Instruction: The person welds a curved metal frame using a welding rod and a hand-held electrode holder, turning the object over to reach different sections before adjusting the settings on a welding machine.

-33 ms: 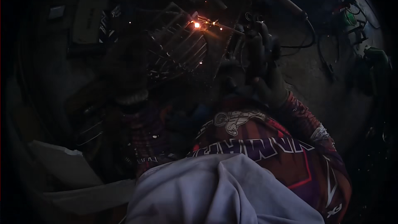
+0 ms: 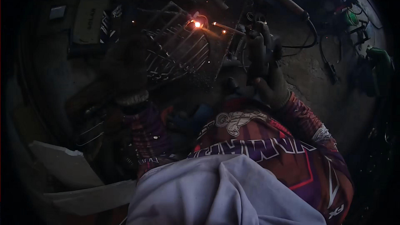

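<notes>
A work glove covers my right hand, which is closed around a dark welding electrode holder. From it a thin welding rod points left, its tip glowing orange. Apart from that tip, a bright molten spot burns on a metal grille of parallel bars, with a small flame or smoke wisp above it. To the left of the grille, my gloved left hand lies in deep shadow. Its pale cuff shows, but darkness hides the fingers and anything they may hold.
A box stands at the upper left beside a small pale square. Black cable loops across the floor at the right, near a green object. White panels lie at the lower left. Sparks fly about the grille.
The sparks between the rod tip and the grille have thinned, and a gap shows there. The surroundings look a little brighter. Both hands stay in nearly the same places.
</notes>
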`<state>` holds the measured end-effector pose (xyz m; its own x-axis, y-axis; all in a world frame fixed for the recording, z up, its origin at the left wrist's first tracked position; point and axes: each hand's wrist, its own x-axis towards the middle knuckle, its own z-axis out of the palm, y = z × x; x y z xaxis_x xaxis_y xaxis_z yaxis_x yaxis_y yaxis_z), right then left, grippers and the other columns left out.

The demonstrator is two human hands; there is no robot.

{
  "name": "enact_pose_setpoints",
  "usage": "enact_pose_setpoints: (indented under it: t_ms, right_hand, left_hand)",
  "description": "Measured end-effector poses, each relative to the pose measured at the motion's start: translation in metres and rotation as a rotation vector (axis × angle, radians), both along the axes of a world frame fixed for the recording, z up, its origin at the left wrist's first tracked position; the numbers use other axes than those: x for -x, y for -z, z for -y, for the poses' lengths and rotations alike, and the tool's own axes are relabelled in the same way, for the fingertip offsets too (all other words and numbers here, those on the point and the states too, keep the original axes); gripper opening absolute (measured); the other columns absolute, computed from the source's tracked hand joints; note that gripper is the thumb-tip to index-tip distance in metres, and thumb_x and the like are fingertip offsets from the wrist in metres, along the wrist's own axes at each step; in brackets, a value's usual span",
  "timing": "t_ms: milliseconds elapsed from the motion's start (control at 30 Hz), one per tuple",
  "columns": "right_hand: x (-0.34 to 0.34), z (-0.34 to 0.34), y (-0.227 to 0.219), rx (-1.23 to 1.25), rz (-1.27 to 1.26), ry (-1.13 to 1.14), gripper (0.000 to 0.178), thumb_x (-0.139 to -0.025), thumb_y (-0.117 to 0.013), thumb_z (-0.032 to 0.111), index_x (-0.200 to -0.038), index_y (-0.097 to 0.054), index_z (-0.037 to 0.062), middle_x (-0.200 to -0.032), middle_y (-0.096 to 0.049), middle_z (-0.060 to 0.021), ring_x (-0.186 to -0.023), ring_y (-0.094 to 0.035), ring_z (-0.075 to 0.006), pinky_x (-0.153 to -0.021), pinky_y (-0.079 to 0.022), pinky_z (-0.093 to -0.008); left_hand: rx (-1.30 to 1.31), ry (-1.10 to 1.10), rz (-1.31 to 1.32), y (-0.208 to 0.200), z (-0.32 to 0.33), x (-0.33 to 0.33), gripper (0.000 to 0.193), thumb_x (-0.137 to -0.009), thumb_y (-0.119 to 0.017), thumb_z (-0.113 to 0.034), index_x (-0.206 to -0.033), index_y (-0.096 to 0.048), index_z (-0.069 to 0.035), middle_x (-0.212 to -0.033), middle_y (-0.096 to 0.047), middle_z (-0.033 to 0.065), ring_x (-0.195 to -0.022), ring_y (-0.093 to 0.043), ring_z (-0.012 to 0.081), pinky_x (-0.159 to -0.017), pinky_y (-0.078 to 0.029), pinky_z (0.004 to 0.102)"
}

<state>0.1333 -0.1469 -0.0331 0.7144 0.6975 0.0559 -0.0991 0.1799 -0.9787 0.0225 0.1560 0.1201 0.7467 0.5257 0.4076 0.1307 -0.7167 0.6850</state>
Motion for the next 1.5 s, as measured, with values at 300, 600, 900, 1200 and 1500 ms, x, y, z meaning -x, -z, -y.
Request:
enact_pose_setpoints:
  t_ms: [300,600,900,1200,1500]
  right_hand:
    - [0.002,-0.008,0.019,0.108,0.183,-0.049,0.073,-0.083,-0.07,0.037,-0.136,-0.043,-0.0061,-0.106,-0.063,-0.0243,-0.097,-0.063,-0.0413,-0.084,-0.048,-0.0446]
    - [0.001,-0.022,0.001,0.078,0.369,-0.023,0.066,-0.082,-0.071,0.032,-0.132,-0.047,-0.0035,-0.1,-0.064,-0.0248,-0.09,-0.064,-0.0435,-0.08,-0.049,-0.0445]
    - [-0.001,-0.023,-0.011,0.103,0.436,-0.03,0.065,-0.083,-0.07,0.032,-0.134,-0.046,-0.0012,-0.104,-0.066,-0.0246,-0.098,-0.065,-0.0421,-0.085,-0.049,-0.0439]
    - [0.004,-0.032,-0.017,0.045,0.44,-0.015,0.065,-0.089,-0.062,0.038,-0.131,-0.043,-0.008,-0.113,-0.057,-0.0249,-0.1,-0.058,-0.0355,-0.091,-0.044,-0.0451]
    - [0.006,-0.029,-0.009,0.025,0.242,-0.049,0.058,-0.082,-0.074,0.027,-0.124,-0.05,-0.0035,-0.099,-0.066,-0.0229,-0.088,-0.068,-0.0395,-0.074,-0.052,-0.0415]
  left_hand:
    - [0.164,-0.278,-0.06,0.002,-0.021,0.004,0.027,-0.088,-0.075,-0.03,-0.092,-0.071,-0.004,-0.075,-0.069,0.0039,-0.059,-0.061,0.0112,-0.051,-0.046,0.024]
    - [0.147,-0.308,-0.02,0.002,-0.021,0.003,0.026,-0.089,-0.075,-0.03,-0.09,-0.071,-0.005,-0.067,-0.066,0.0015,-0.049,-0.053,0.005,-0.042,-0.036,0.0192]
    - [0.142,-0.282,-0.059,-0.001,-0.02,0.009,0.026,-0.09,-0.075,-0.027,-0.098,-0.073,-0.003,-0.074,-0.068,0.004,-0.054,-0.056,0.0064,-0.045,-0.04,0.0192]
    - [0.142,-0.196,-0.039,-0.004,-0.032,0.022,0.02,-0.091,-0.071,-0.017,-0.102,-0.072,0.0,-0.087,-0.07,0.0045,-0.064,-0.059,0.0086,-0.052,-0.046,0.0244]
    - [-0.016,-0.211,-0.133,-0.009,-0.016,0.009,0.02,-0.088,-0.069,-0.012,-0.104,-0.072,-0.001,-0.082,-0.068,0.0031,-0.07,-0.062,0.0107,-0.061,-0.049,0.0246]
